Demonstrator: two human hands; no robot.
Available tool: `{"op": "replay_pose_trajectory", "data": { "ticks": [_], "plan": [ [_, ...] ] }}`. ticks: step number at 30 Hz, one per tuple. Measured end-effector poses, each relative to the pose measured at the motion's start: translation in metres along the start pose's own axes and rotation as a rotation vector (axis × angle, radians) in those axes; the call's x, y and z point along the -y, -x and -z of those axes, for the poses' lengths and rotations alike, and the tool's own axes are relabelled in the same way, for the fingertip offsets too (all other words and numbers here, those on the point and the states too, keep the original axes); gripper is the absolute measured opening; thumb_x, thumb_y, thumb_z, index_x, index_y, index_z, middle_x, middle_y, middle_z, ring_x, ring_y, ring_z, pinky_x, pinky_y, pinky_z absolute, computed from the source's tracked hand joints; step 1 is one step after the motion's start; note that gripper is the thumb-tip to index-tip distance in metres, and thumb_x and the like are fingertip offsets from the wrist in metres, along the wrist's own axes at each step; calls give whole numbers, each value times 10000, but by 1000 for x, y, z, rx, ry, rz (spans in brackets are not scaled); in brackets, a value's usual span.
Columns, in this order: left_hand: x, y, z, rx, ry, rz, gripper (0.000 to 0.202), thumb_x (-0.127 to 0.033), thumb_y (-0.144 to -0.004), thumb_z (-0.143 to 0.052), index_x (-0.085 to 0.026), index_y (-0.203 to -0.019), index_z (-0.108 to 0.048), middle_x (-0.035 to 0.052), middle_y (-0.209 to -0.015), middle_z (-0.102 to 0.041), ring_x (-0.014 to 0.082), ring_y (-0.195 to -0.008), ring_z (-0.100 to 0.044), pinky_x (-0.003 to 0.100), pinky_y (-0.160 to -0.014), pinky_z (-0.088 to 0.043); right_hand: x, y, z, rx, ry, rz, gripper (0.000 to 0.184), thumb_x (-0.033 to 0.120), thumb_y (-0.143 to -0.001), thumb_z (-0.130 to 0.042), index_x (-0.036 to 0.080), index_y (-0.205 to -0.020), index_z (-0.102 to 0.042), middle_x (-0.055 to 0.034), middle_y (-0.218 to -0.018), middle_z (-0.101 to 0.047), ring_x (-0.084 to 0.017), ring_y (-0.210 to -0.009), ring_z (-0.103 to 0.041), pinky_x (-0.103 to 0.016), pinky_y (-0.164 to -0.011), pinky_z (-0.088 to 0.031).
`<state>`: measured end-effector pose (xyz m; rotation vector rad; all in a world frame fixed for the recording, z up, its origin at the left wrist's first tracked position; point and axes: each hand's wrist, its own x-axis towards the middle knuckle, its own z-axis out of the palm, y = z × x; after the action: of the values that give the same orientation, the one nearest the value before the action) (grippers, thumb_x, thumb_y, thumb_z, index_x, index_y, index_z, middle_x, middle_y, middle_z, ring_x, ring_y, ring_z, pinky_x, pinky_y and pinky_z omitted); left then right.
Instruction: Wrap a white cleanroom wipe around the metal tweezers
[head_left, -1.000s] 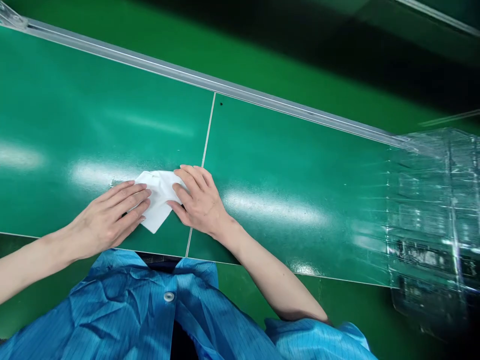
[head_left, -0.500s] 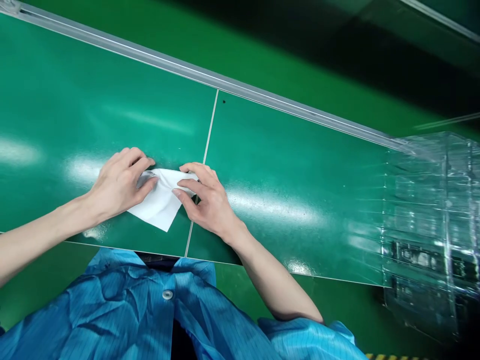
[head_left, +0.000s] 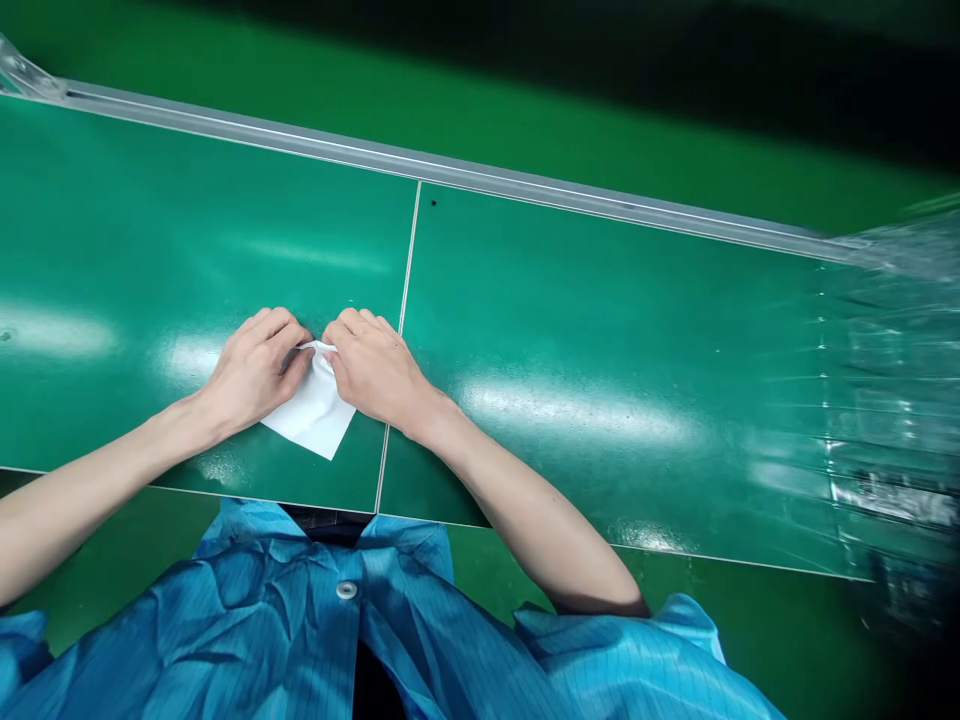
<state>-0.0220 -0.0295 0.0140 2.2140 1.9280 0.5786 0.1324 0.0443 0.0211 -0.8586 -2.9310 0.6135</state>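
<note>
Nearest me, my blue smock (head_left: 300,620) hangs past the near edge of the green mat (head_left: 600,330). Just beyond it the white cloth (head_left: 311,418) lies on the mat, left of the seam (head_left: 409,250), with its near corner free and pointing at me. My left hand (head_left: 255,365) and right hand (head_left: 375,365) meet at its far edge. Both are closed and seem to pinch that edge between thumb and fingers, though my knuckles hide the pads. My worry is that two pinches set so close together may bunch or skew the thin sheet. The unweighted near corner might also slide on the glossy mat or snag at the seam. Farther off runs the metal rail (head_left: 525,190). At the right a blurred stack of clear trays (head_left: 892,400) stands well apart, so I judge it no threat.
</note>
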Motion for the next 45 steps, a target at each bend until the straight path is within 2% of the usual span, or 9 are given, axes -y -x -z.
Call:
{"op": "replay_pose_trajectory", "data": {
  "ticks": [5,10,13,17,21,25,31,39,45],
  "plan": [
    [-7,0,5,-123,103,97,194,-260,-864,-437,-165,-763,-573,28,-721,-621,120,-599,-527,243,-564,-402,4,4,12,31,-119,-74,218,203,-969,-351,112,-1086,-511,-67,-893,-633,-199,-728,-557,-296,-583,-311],
    [-16,-2,20,-111,188,157,199,-285,-840,-470,-164,-759,-606,18,-688,-633,113,-589,-534,231,-567,-400,-1,7,20,-26,-441,-21,205,220,-962,-408,130,-1066,-559,-47,-951,-660,-153,-804,-580,-250,-658,-346],
    [-20,-4,33,-9,443,303,196,-329,-787,-548,-147,-814,-617,34,-749,-653,130,-652,-571,237,-608,-437,-2,9,23,-69,-472,42,221,175,-950,-413,114,-958,-625,-54,-918,-663,-138,-794,-569,-243,-692,-360],
    [-21,-7,51,189,898,577,344,-366,-697,-673,-122,-936,-632,62,-814,-666,157,-718,-605,246,-631,-466,2,15,24,-151,-348,86,226,160,-937,-427,99,-962,-643,-69,-873,-646,-142,-774,-550,-249,-697,-363],
    [-21,-8,62,245,1029,689,287,-385,-675,-717,-117,-753,-653,29,-654,-613,106,-576,-527,214,-552,-408,8,21,25,-224,-280,122,267,197,-955,-403,101,-978,-651,-66,-828,-625,-138,-725,-532,-248,-654,-364],
    [-23,-5,66,234,1056,694,278,-391,-670,-738,-128,-688,-652,17,-625,-595,93,-552,-503,203,-537,-390,10,25,27,-285,-331,159,262,188,-950,-418,90,-955,-661,-64,-806,-630,-132,-711,-527,-240,-652,-372],
    [-30,1,67,253,1020,620,266,-361,-698,-725,-143,-849,-707,55,-773,-680,139,-661,-586,242,-643,-460,8,30,23,-373,-390,206,299,196,-960,-404,104,-880,-677,-47,-741,-635,-118,-670,-513,-232,-629,-365],
    [-44,6,67,130,1078,671,205,-314,-655,-745,-164,-793,-720,13,-709,-677,90,-619,-557,173,-601,-436,11,34,20,-536,-460,242,188,130,-892,-531,126,-791,-690,-25,-715,-663,-102,-643,-564,-201,-608,-394],
    [-48,9,66,117,1049,631,149,-302,-675,-716,-162,-723,-705,16,-636,-640,101,-573,-532,198,-566,-420,14,38,22,-493,-428,210,193,145,-891,-534,142,-808,-708,-29,-748,-686,-118,-676,-601,-209,-635,-419]
  ]
}}
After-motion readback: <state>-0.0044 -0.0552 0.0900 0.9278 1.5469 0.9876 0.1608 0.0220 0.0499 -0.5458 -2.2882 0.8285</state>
